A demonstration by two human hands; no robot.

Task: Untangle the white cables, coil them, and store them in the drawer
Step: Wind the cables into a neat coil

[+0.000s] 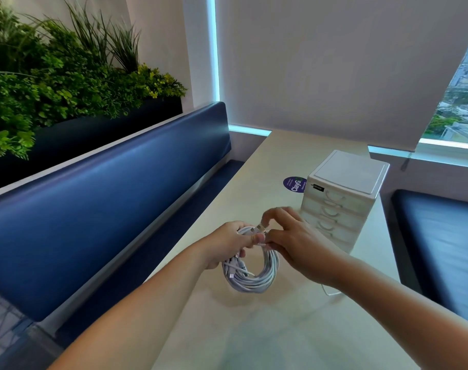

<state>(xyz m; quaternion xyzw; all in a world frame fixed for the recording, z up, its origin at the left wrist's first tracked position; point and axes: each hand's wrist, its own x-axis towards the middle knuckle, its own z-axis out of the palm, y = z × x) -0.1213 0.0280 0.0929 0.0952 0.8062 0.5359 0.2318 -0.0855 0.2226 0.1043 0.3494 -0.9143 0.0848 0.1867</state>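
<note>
A bundle of white cables (256, 279) hangs in a round coil above the table, with several plug ends sticking out at its left. My left hand (227, 244) grips the top left of the coil. My right hand (294, 236) pinches a cable end at the top of the coil, thumb and forefinger closed on it. A small white drawer unit (342, 198) with several closed drawers stands just behind my right hand. One more white cable strand (331, 292) lies on the table under my right wrist.
The cream table (254, 329) runs from me to the window wall. A round purple sticker (294, 184) lies left of the drawer unit. A blue bench (107, 209) with plants above runs along the left; a dark seat (441, 236) sits at the right.
</note>
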